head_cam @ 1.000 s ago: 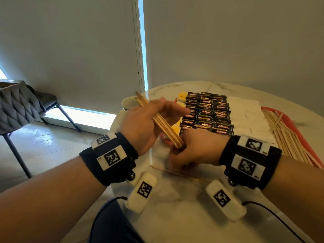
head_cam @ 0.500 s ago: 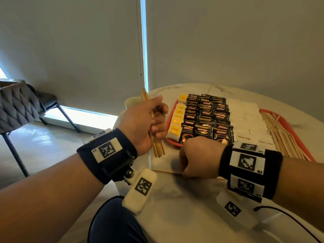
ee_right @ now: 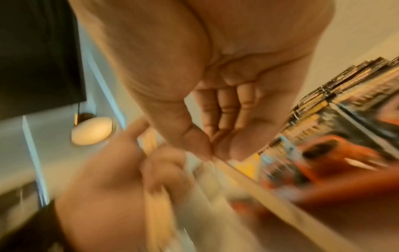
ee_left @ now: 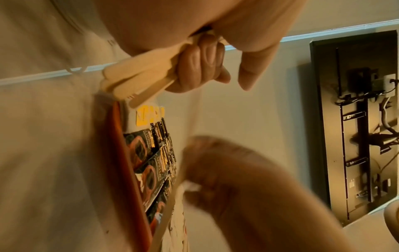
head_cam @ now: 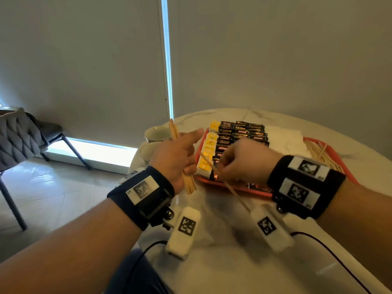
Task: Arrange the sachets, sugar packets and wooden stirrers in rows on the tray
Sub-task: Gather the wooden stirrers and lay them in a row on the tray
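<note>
My left hand (head_cam: 180, 158) grips a bundle of wooden stirrers (head_cam: 189, 183) upright, just left of the red tray (head_cam: 233, 186); the left wrist view shows its fingers (ee_left: 200, 66) curled round the bundle (ee_left: 138, 76). My right hand (head_cam: 241, 162) pinches a single stirrer (head_cam: 235, 193) that slants down toward me over the tray's near edge; its thumb and forefinger (ee_right: 207, 148) meet on the stick (ee_right: 259, 185). On the tray lie rows of yellow sachets (head_cam: 209, 149), black sachets (head_cam: 241, 134), white sugar packets (head_cam: 284, 139) and loose stirrers (head_cam: 318, 151).
Two cups (head_cam: 156, 132) stand left of the tray near the edge of the round marble table (head_cam: 222, 262). A grey chair (head_cam: 19, 143) stands on the floor at the left. Cables trail from both wrist cameras across the near tabletop.
My right hand has lifted off the table with one stirrer pinched in it. The left hand stayed beside the tray with the bundle, its thumb now extended.
</note>
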